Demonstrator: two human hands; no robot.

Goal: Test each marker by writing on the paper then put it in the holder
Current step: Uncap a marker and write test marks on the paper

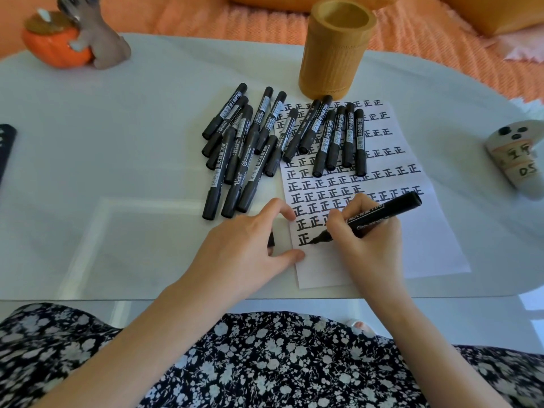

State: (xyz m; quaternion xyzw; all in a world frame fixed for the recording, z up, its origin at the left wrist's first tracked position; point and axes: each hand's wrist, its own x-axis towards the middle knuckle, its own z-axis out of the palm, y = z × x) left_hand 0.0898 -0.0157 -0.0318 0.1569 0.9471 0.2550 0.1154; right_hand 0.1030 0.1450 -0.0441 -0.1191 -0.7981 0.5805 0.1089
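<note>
My right hand [365, 240] grips an uncapped black marker [382, 214], its tip on the white paper [426, 245] at the start of the lowest row of written characters. My left hand [250, 245] rests at the paper's left edge, with thumb and index finger touching the sheet. A black marker cap [270, 240] shows under that hand's curled fingers. Several capped black markers [235, 154] lie in a loose pile left of the paper, and several more [338, 136] lie on its top part. The tan cylindrical holder [335, 51] stands upright behind the paper, and nothing shows inside it.
The pale oval table [117, 142] carries an orange pumpkin figurine with a grey animal [76, 39] at the far left corner. A white ghost-like figure with labels [518, 154] stands at the right edge, and a dark object [6, 148] lies at the left edge. An orange textile lies behind the table.
</note>
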